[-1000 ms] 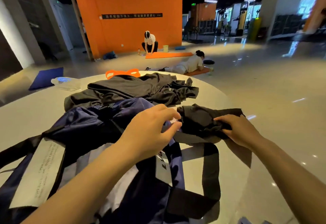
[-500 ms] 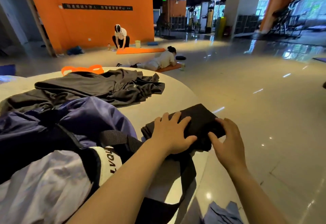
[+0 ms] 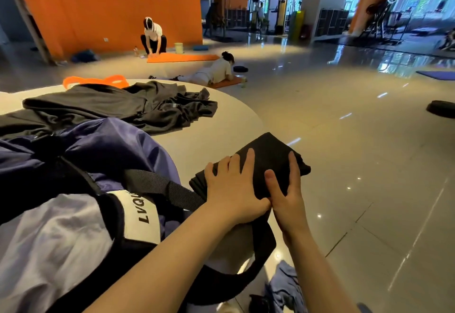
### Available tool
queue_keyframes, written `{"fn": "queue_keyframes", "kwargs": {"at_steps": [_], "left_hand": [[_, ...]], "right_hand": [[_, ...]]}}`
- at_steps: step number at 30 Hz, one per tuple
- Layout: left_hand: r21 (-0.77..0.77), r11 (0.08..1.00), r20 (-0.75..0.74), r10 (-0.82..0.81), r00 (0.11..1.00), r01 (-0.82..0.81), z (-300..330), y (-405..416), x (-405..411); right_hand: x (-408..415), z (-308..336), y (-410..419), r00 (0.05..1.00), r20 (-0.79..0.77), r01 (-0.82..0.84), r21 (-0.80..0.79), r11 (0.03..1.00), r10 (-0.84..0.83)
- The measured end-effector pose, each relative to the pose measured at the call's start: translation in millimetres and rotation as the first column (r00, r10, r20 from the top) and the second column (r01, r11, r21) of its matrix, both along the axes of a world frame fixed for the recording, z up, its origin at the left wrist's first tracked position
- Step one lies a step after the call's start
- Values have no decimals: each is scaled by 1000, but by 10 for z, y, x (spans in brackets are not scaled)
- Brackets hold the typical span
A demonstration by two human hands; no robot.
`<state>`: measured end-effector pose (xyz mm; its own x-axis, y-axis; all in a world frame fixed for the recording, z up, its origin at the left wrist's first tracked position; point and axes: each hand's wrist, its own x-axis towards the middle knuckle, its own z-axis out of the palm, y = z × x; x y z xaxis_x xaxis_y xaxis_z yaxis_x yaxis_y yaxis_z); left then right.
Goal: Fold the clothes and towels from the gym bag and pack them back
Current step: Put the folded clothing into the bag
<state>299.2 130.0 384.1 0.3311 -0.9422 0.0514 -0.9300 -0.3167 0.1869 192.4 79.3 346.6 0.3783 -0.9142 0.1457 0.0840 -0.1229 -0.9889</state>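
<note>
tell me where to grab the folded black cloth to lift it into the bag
Probably by its two short ends, one hand from each side. The folded cloth lies flat at the table edge, its stacked layers showing at the near-left end. The left hand and right hand lie flat on top; pinching across all layers should keep the fold while moving to the bag.

On the worktop (image 3: 221, 125), we see the gym bag (image 3: 81, 189) at left, the folded garment (image 3: 266, 162) right of it, and unfolded clothes (image 3: 118, 108) behind.
</note>
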Motion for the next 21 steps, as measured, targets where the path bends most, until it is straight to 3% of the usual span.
{"fn": "queue_keyframes", "kwargs": {"at_steps": [3, 7, 11, 13, 16, 18, 21], "left_hand": [[-2, 1000, -65, -11, 998, 11, 9, 57, -71], [-120, 989, -208, -114, 972, 90, 44, 129, -112], [-102, 983, -419, -183, 889, 154, 151, 293, -112], [-92, 984, -409, -177, 895, 153, 363, 408, -44], [-197, 977, -306, -136, 942, 76, 803, 683, 192], [-268, 963, -324, -61, 944, -30, 986, 953, 455], [-350, 908, -331, 110, 937, -230, 1066, 1446, 913]], "right_hand": [[-56, 29, -1, 1000, 29, -12, 43, 999, 11], [-161, 117, -54, 999, 45, 13, 107, 994, -18], [-202, 302, -169, 998, 60, -10, 74, 997, 6], [-202, 429, -233, 998, 42, 39, 45, 998, -41], [-176, 711, -293, 992, 79, 100, -19, 995, -98], [-115, 936, -295, 989, 123, 91, -35, 995, -86], [140, 1210, -202, 982, 180, -58, 11, 998, 55]]}}
